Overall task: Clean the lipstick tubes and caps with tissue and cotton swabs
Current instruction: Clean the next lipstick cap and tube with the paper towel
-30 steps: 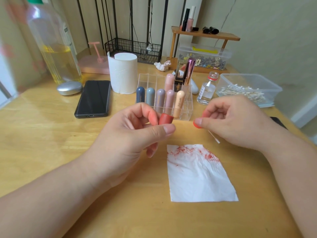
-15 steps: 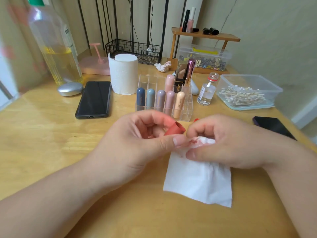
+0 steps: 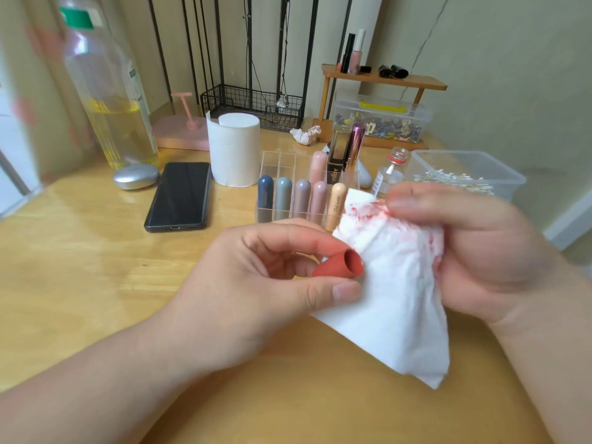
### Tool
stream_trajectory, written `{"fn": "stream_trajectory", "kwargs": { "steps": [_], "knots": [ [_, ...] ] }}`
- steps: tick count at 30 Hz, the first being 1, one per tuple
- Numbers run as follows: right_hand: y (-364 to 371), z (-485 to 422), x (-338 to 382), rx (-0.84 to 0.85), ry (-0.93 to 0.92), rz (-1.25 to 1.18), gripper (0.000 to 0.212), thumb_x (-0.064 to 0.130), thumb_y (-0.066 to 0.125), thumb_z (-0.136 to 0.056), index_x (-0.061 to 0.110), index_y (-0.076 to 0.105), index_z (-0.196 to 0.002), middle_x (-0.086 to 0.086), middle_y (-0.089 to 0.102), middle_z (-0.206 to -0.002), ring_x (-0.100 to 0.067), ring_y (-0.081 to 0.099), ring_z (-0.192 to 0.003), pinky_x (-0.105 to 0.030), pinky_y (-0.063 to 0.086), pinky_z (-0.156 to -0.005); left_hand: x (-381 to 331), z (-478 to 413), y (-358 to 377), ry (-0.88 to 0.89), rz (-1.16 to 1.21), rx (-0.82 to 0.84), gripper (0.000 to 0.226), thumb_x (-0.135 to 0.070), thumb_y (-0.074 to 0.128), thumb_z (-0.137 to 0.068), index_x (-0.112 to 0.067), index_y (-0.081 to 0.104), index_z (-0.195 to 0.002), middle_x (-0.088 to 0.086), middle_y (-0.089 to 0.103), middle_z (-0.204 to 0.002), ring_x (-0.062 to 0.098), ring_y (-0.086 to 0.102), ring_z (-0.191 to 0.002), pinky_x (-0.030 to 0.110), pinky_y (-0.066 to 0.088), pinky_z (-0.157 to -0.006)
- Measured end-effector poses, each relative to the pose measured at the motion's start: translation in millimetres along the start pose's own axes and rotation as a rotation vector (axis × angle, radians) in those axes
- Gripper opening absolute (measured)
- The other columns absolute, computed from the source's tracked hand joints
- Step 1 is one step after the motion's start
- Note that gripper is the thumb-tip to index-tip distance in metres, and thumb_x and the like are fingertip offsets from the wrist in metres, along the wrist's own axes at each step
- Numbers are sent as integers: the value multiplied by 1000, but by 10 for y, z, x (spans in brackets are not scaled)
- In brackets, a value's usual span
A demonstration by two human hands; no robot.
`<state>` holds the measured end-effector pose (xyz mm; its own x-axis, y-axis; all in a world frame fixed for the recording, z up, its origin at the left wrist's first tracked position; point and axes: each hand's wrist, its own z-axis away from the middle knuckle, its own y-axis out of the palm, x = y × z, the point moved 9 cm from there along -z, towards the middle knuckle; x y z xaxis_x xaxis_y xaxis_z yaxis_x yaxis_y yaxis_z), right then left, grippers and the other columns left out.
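- Left hand [image 3: 256,283] is holding a red lipstick cap [image 3: 336,267] above the bench [image 3: 80,251]; its fingers [image 3: 336,291] are pinching the cap between thumb and forefinger.
- The cap is lying sideways, with its open end facing right and touching the tissue [image 3: 400,299].
- Right hand [image 3: 487,251] is gripping the tissue, with its fingers [image 3: 426,205] curled and clamped round the bunched upper part.
- The tissue is showing red smears near the top. Its lower part is hanging loose, and the bottom corner is hanging low toward the bench; cannot tell if it is touching.
- A clear organizer [image 3: 278,161] is standing behind the hands, carrying a front row of five capped lipsticks [image 3: 302,200] in blue, grey, mauve, pink and beige, with more tubes standing behind them.
- A toilet roll [image 3: 235,149] is standing upright just left of the organizer.
- A black phone [image 3: 179,195] is lying flat left of the roll, and a silver oval case [image 3: 136,176] is sitting beside it.
- A big bottle [image 3: 109,100] holding yellow liquid is standing at far left.
- A small glass bottle [image 3: 389,174] is standing right of the organizer, beside a clear box [image 3: 506,177] holding cotton swabs [image 3: 448,181].
- A crumpled tissue [image 3: 304,134] is lying at the back, near a wooden shelf [image 3: 384,80].
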<state>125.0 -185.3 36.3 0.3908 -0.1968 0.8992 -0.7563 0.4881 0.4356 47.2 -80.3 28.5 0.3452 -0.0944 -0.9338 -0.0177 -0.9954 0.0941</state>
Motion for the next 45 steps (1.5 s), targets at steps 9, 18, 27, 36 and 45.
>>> {"fn": "stream_trajectory", "kwargs": {
  "steps": [9, 18, 27, 36, 45],
  "knots": [
    [444, -34, -103, 205, -42, -361, 97, 60, 59, -83, 4, 24, -155, -26, 31, -147, -42, 44, -118, -55, 20, -116, 105, 35, -332, -73, 129, -382, 28, -15, 88, -60, -15, 82, -88, 10, 78, -90, 19, 70, -85, 28, 56, -86],
    [-99, 49, 47, -416, -259, 166, 23, 4, 57, -89, -11, 56, -106, -17, 70, -71, -23, 68, -57, -27, 50, -48, 208, 48, -5, -189, 44, -111, 17, -13, 78, -72, -5, 77, -87, -2, 75, -81, 9, 65, -75, 17, 51, -72],
    [-175, 283, 590, -588, -483, 969, 25, 28, 80, -74, 36, 65, -92, 1, 74, -91, -23, 73, -79, -50, 60, -69, 242, 27, -79, -219, 51, -148, 13, -21, 74, -79, -11, 77, -89, 8, 70, -79, 17, 57, -60, 24, 50, -60],
    [314, 439, 538, -436, -847, 1155, 14, 12, 81, -83, 19, 69, -85, 2, 69, -79, -22, 68, -72, -40, 54, -61, 280, 27, 4, -255, 257, -60, 13, -20, 75, -81, -11, 77, -91, 9, 66, -82, 18, 51, -58, 25, 47, -56],
    [433, 328, 407, -133, -747, 1056, 6, 5, 70, -83, 6, 65, -86, -1, 68, -80, -6, 66, -72, -16, 48, -69, 262, -10, 36, -242, 319, 50, 14, -16, 71, -88, -3, 74, -87, 11, 59, -75, 15, 46, -55, 29, 49, -57]
  ]
}}
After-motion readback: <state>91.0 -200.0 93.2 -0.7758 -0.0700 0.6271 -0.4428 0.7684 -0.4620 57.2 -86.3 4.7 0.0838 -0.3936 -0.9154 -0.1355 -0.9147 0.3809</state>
